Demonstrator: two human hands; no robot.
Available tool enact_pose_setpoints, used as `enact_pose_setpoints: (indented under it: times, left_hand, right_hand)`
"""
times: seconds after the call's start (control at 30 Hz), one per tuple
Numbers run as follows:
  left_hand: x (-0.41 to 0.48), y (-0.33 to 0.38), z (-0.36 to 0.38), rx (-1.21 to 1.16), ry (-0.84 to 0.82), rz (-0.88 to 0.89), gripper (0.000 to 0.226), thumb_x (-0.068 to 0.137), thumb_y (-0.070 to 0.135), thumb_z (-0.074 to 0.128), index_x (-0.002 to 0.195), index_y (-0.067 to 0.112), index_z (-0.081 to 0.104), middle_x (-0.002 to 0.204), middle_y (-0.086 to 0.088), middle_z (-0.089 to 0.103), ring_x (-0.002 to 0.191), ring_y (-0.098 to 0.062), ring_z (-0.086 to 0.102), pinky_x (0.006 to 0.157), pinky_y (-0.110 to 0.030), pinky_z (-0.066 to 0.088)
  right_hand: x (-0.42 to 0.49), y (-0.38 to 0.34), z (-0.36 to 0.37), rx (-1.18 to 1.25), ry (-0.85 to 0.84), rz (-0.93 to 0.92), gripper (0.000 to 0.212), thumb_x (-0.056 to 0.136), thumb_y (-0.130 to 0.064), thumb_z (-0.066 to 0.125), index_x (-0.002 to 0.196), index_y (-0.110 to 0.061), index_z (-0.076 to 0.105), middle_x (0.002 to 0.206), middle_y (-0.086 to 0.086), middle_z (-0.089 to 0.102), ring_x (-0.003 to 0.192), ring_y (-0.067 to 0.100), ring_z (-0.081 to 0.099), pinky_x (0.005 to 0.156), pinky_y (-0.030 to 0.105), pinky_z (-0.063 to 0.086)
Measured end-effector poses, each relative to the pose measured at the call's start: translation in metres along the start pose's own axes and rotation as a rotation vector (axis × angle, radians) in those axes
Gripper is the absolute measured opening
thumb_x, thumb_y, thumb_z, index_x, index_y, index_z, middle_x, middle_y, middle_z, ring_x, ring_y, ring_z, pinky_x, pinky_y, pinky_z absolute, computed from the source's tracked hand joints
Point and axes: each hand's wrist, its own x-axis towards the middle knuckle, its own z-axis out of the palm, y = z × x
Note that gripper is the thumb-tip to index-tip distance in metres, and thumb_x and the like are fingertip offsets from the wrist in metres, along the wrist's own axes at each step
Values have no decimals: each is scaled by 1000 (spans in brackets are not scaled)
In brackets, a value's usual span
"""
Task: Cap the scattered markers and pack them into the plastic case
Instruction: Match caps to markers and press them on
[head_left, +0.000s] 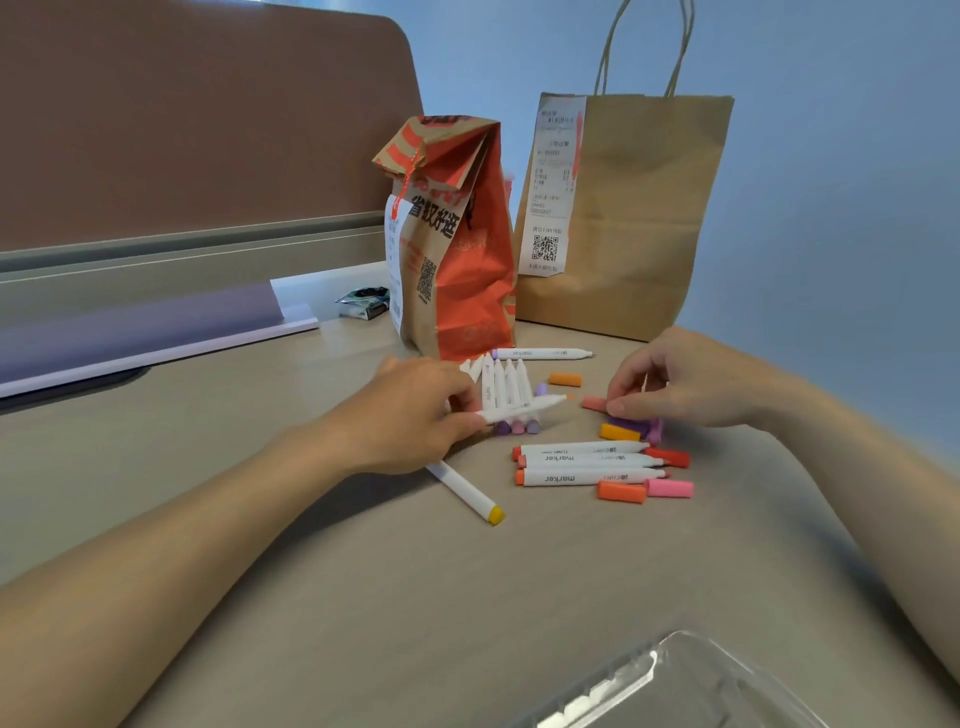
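Just at 3 o'clock of marker (524, 409) tip: cap (594, 402), pinched in my right hand (691, 384); left hand (415, 415) grips marker, axis 9–3.

— Where is there free room on the desk (337, 597)?
— The broad near stretch lies bare, down to the plastic case (675, 680) at the near right.
— And farther back?
— The orange bag (462, 270) and the brown bag (639, 218) stand side by side and wall off the rear. In the middle, loose caps (621, 491) and three markers (587, 461) in a row crowd the surface; a yellow-ended marker (467, 491) lies slantwise across the left approach.
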Motion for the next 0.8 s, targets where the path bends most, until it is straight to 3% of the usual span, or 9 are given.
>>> enact_pose_setpoints:
  times: [0.07,0.17,0.3,0.37,0.47,0.63,0.73,0.8]
  left_hand:
    - [0,-1,-3,-224,26,-80,12,93,30,63,84,23,68,78,11,65,69,-1,54,64,-18,40]
    - [1,-2,-7,-544,69,-233,18,97,20,59,80,23,66,72,6,72,56,0,55,58,-22,46]
    - [3,-5,-10,-962,28,-400,16,99,10,54,97,13,69,78,-6,75,64,-15,63,68,-34,50]
    - [2,-6,-12,-1103,-11,-425,17,99,9,52,107,8,68,82,-10,74,66,-17,65,71,-35,50]
    - [0,-4,-14,-1182,-69,-427,20,98,9,53,112,8,67,87,-11,75,71,-17,68,62,-26,51]
    - [-2,-2,-17,-1248,-112,-440,20,97,8,54,113,9,66,90,-10,75,73,-19,72,57,-21,55]
    - [-3,-2,-19,-1276,-129,-440,21,96,7,55,114,9,66,90,-10,75,76,-21,73,58,-22,57]
    - [-3,-1,-19,-1282,-138,-440,22,96,7,55,115,9,66,89,-10,75,77,-22,73,58,-22,57]
  right_hand:
    - [0,2,-2,-5,-27,-5,4,85,-35,74,85,-34,78,82,-20,70,79,3,60,64,14,42]
    - [0,2,-2,-11,-66,-26,9,84,-33,75,93,-33,79,88,-20,70,80,-2,60,63,11,43]
    - [-1,1,-1,35,-110,-42,11,83,-28,77,94,-27,79,80,-25,69,71,2,65,62,11,47]
    - [-1,1,1,-4,-125,-48,12,83,-30,77,95,-28,78,84,-21,69,76,11,66,64,12,47]
    - [0,0,4,-68,-145,-46,12,84,-30,76,95,-32,77,90,-19,66,80,21,67,68,18,49]
    - [3,-2,8,-42,-162,-55,10,85,-28,76,94,-29,77,80,-48,55,83,25,67,73,32,56]
    - [2,-3,9,-35,-125,-56,5,87,-27,72,91,-28,76,82,-34,62,87,1,62,74,23,53]
    - [2,-5,9,-15,-83,-52,9,89,-32,69,92,-28,76,89,-28,65,88,-1,62,75,23,53]
